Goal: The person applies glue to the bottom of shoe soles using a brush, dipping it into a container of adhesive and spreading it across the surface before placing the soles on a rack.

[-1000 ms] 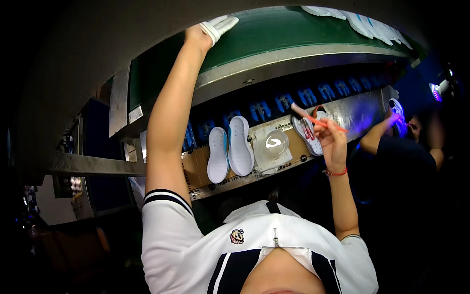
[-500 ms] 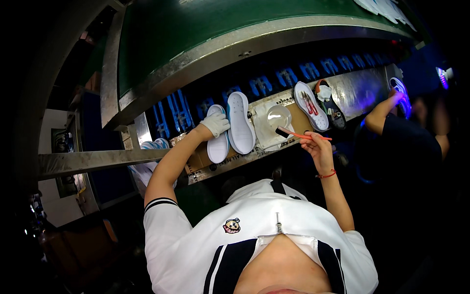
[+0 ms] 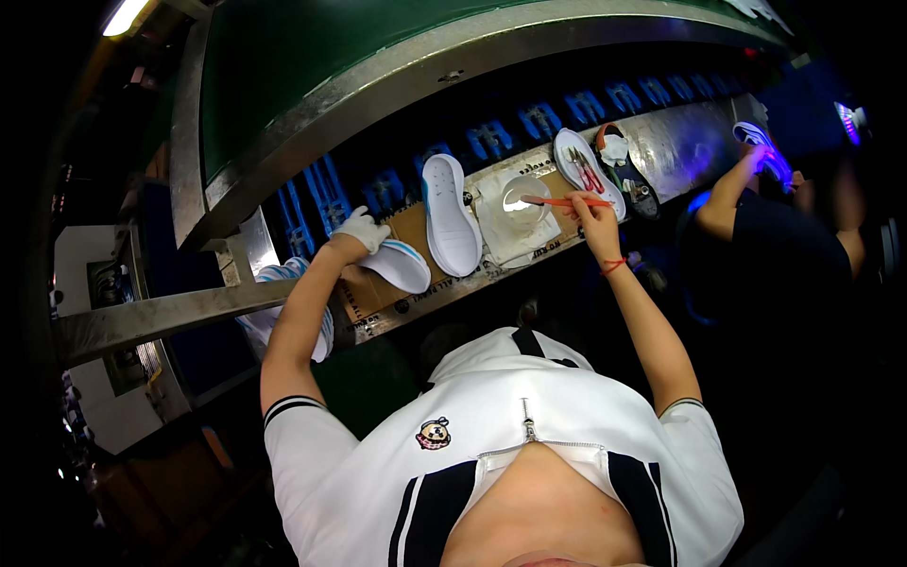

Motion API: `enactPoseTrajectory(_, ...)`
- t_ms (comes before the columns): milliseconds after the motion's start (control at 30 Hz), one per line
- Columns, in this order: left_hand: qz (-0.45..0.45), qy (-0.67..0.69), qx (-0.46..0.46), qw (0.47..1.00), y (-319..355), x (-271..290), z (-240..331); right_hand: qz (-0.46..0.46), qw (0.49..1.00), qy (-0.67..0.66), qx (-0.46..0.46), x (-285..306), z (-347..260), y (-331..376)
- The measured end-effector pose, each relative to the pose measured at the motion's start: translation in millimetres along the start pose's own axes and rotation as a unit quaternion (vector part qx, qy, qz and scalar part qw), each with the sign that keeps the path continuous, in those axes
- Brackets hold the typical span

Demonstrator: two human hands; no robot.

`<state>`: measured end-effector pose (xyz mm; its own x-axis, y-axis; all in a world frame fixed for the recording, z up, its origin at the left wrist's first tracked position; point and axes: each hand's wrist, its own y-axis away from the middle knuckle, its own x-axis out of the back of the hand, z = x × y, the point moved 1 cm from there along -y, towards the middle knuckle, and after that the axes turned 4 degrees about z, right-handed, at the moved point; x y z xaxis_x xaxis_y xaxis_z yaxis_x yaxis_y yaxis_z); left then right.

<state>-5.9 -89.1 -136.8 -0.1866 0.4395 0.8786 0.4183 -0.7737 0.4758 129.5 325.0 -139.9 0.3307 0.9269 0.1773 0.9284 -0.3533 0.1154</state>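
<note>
While I watch through the head view, this is what I read off it:

Left hand: my gloved left hand (image 3: pixel 362 230) is closed on the heel end of a white shoe sole (image 3: pixel 397 266), fingers wrapped over its edge, so the sole sits tilted on the cardboard-covered bench (image 3: pixel 373 295).
Right hand: my right hand (image 3: pixel 591 213) pinches an orange-handled brush (image 3: pixel 565 201), fingers closed round the handle, with the brush tip over a small round bowl (image 3: pixel 522 196).
Second sole: a white upturned sole (image 3: pixel 450 227) lies flat between the two hands, just beside the bowl's sheet of white paper (image 3: pixel 515 236).
Further right: another sole (image 3: pixel 583 168) with tools lying on it, then a dark shoe (image 3: pixel 631 180).
Above: a green conveyor belt (image 3: pixel 283 66) with a metal rim.
Co-worker: another person's arm (image 3: pixel 727 194) reaches to a shoe (image 3: pixel 761 146) at far right.
</note>
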Motion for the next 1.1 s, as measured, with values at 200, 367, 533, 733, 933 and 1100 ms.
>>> enactPoseTrajectory(200,0.121,0.232,0.26,0.93,52.4,61.4,19.3,0.003,0.988,0.147,0.041,-23.4,14.3,-29.4)
enactPoseTrajectory(367,0.266,0.685,0.23,0.638,56.0,44.6,64.8,0.012,0.982,0.176,0.072,-37.0,25.4,-41.1)
enactPoseTrajectory(533,0.185,0.907,0.175,0.337,52.3,22.4,101.9,0.032,0.969,0.234,0.074,-33.6,34.6,-38.7)
enactPoseTrajectory(733,0.182,0.983,-0.015,0.033,27.3,-4.2,140.3,0.01,0.956,-0.137,-0.258,-5.4,22.0,-24.7)
enactPoseTrajectory(933,0.124,0.981,0.084,0.121,15.2,-6.1,158.9,-0.159,0.905,-0.289,-0.268,-5.5,-54.0,-22.1)
enactPoseTrajectory(1100,0.003,0.99,-0.085,0.116,12.5,60.8,163.1,-0.264,0.962,-0.037,0.057,-38.5,-128.3,-24.3)
